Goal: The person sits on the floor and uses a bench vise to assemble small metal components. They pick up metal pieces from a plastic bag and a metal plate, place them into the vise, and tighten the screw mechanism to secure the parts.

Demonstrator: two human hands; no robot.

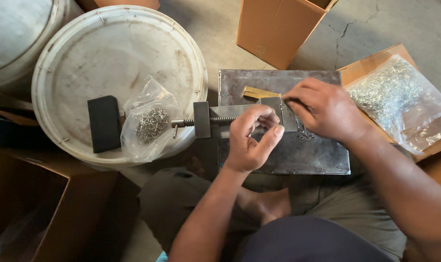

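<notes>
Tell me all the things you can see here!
vise: one, grey metal, on the plate, under both hands
metal plate: one, grey, in front of the person
small bag of metal bits: one, clear, on the bucket lid
black block: one, on the bucket lid
bucket lid: one, white, left
big bag of metal bits: one, clear, right, on cardboard
cardboard box: one, brown, top
left hand: at the vise
right hand: at the vise
</notes>
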